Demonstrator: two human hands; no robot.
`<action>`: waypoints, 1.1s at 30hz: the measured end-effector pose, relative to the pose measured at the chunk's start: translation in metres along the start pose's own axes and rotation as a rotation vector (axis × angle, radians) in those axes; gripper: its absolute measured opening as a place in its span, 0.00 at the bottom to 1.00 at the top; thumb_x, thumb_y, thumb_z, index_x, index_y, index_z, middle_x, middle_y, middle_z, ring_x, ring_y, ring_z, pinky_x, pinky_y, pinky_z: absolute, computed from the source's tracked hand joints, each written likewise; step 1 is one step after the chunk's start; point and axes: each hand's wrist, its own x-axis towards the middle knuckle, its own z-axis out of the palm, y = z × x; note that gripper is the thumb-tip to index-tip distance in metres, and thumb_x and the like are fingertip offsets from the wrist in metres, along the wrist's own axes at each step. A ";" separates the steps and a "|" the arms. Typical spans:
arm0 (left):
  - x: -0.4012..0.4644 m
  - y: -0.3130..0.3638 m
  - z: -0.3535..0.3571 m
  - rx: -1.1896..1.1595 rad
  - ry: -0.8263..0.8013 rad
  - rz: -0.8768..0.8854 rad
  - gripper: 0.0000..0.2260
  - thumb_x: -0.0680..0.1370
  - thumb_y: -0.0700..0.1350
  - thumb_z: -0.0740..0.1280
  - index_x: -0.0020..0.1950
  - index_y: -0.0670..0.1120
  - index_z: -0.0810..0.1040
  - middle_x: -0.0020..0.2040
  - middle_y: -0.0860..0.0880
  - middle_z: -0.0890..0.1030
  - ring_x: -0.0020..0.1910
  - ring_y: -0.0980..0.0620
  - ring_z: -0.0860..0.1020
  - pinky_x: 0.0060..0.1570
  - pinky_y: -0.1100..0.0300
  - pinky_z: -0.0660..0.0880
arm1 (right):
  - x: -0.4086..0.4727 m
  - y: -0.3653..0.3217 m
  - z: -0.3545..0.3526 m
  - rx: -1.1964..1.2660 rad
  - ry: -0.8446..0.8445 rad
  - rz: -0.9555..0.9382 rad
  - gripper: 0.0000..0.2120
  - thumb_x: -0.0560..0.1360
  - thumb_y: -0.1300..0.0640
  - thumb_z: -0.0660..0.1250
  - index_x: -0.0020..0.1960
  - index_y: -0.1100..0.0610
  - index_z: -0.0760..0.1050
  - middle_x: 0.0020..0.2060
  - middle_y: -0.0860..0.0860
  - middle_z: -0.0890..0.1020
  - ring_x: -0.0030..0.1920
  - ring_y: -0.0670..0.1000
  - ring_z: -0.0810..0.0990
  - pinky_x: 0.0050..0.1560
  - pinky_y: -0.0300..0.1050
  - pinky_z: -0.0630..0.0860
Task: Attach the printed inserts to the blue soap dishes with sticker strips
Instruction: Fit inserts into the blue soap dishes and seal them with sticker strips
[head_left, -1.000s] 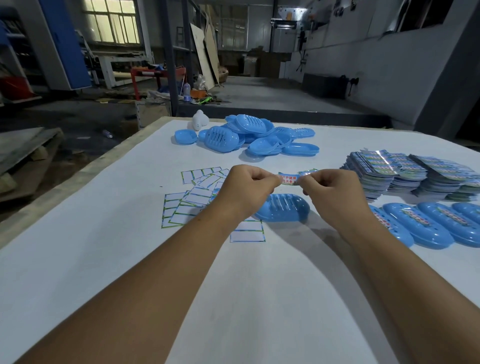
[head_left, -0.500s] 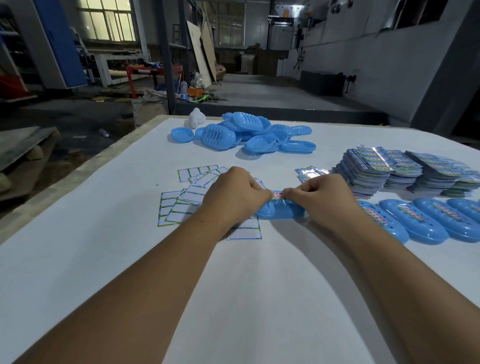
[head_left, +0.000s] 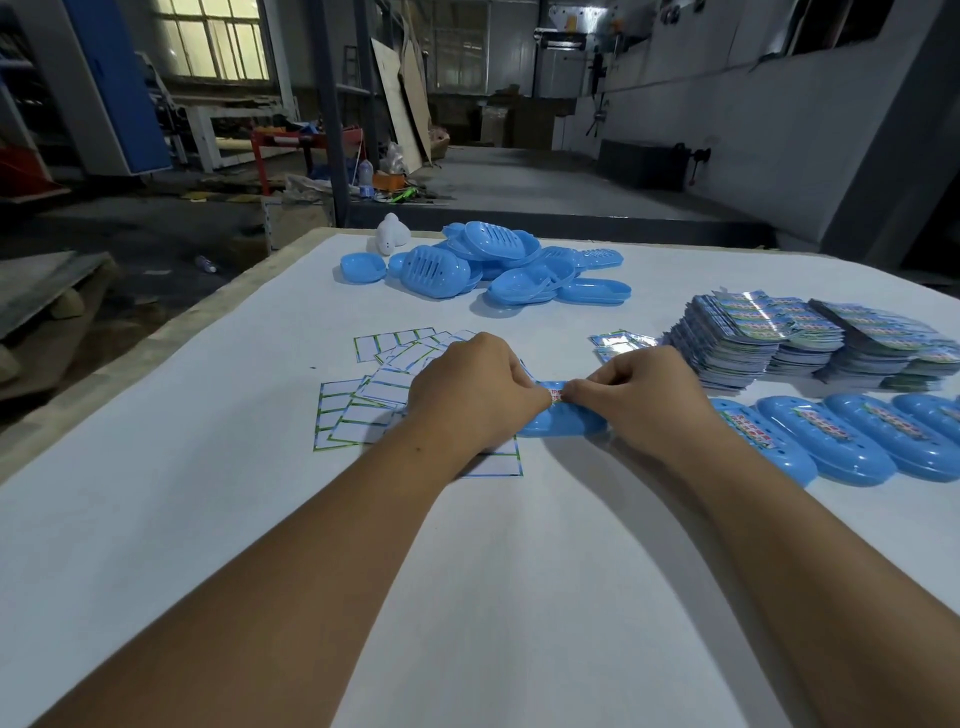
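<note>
A blue soap dish (head_left: 563, 423) lies on the white table in front of me, mostly hidden by my hands. My left hand (head_left: 470, 397) and my right hand (head_left: 644, 397) meet over it, fingertips pinching a small printed insert (head_left: 556, 396) down against the dish top. White sticker strips with green borders (head_left: 363, 410) lie scattered under and left of my left hand. Stacks of printed inserts (head_left: 753, 343) stand at the right. Several blue dishes with inserts on them (head_left: 831, 441) lie in a row at the right.
A pile of bare blue soap dishes (head_left: 488, 267) sits at the far middle of the table (head_left: 260, 519), with a small white object (head_left: 390, 235) beside it. A few loose shiny inserts (head_left: 618, 343) lie near the stacks. The table's left edge drops to the workshop floor.
Both hands came down from holding the insert in the air and now press it onto the blue dish. The view shifted slightly.
</note>
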 end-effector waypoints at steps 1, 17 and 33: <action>0.000 0.000 0.000 0.014 0.004 0.005 0.10 0.68 0.60 0.71 0.37 0.55 0.82 0.36 0.57 0.82 0.40 0.55 0.79 0.35 0.60 0.70 | 0.000 0.000 0.000 -0.001 0.003 0.001 0.14 0.69 0.50 0.78 0.28 0.53 0.81 0.20 0.42 0.77 0.20 0.41 0.71 0.21 0.30 0.63; 0.003 0.016 0.006 0.439 0.159 0.158 0.15 0.75 0.62 0.64 0.41 0.51 0.71 0.33 0.51 0.68 0.33 0.50 0.68 0.28 0.59 0.58 | -0.008 -0.017 0.003 -0.398 0.102 -0.073 0.20 0.71 0.42 0.72 0.31 0.58 0.81 0.28 0.54 0.83 0.36 0.55 0.81 0.40 0.49 0.80; 0.011 -0.004 0.004 -0.091 0.201 -0.006 0.12 0.81 0.58 0.57 0.47 0.53 0.74 0.41 0.52 0.79 0.42 0.47 0.76 0.37 0.55 0.66 | -0.007 -0.009 0.005 -0.074 -0.115 -0.193 0.26 0.73 0.48 0.73 0.70 0.48 0.75 0.64 0.42 0.79 0.62 0.42 0.75 0.60 0.35 0.70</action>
